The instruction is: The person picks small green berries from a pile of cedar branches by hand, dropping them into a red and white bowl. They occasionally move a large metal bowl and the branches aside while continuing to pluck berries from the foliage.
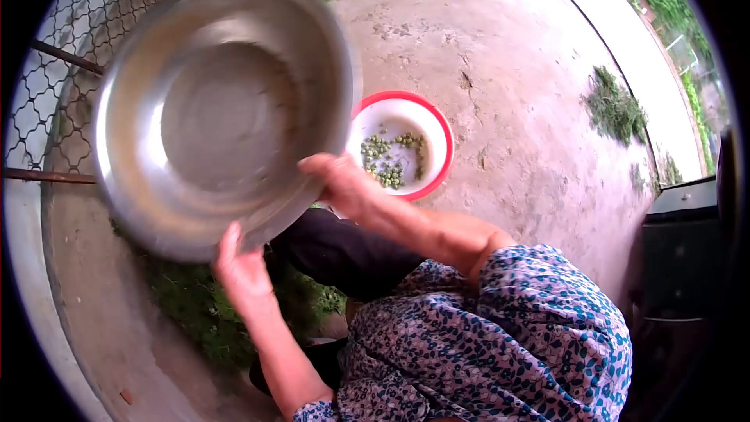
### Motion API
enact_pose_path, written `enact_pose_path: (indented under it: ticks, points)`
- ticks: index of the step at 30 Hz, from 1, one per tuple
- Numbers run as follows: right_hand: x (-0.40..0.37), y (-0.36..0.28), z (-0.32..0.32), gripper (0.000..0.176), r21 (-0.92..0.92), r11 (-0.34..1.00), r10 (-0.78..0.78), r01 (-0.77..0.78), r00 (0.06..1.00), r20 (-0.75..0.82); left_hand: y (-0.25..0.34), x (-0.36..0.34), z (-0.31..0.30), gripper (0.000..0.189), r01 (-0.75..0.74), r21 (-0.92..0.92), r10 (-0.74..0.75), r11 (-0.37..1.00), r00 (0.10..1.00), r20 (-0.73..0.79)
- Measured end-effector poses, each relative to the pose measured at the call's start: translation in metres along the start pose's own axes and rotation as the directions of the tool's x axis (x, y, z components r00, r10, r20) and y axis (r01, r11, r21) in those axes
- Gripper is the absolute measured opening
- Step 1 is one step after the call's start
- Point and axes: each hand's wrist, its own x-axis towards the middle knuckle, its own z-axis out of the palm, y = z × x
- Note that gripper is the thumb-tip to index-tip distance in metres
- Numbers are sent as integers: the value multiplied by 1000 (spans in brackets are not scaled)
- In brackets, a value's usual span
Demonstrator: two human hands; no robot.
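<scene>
Your left hand and right hand grip the metal basin by its rim, a hold best spread wider for balance.

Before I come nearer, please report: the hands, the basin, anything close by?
Left hand and right hand gripping metal basin at its edge. Basin raised, inside facing camera. Red-rimmed bowl with small green pieces on ground, near right hand.

Open floor right of the red-rimmed basin, with the large metal bowl in the way leftward
</scene>
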Motion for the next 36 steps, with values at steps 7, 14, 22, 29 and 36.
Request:
enact_pose_path:
  ticks: [7, 14, 22, 29, 36]
  points:
    - [72, -50, -141, 21, 74, 990, -96, 120, 959, -268, -56, -22, 15, 48, -702, 710, 319, -65, 659, 681]
    - [137, -80, -250, 23, -810, 274, -690, 519, 692, 210, -86, -22, -12, 30, -724, 632, 237, -277, 586, 775]
    - [251, -78, -253, 22, -726, 577, -546, 373, 838, -4, -78, -1, 4, 29, -700, 672, 187, -241, 646, 740]
    - [335, -45, -239, 21, 1, 967, -245, 255, 928, -279, -67, 4, 5, 27, -700, 687, 157, -196, 669, 726]
    - [374, -29, -245, 31, 250, 930, -90, 267, 830, -551, -64, 12, 8, 26, -675, 708, 99, -206, 706, 701]
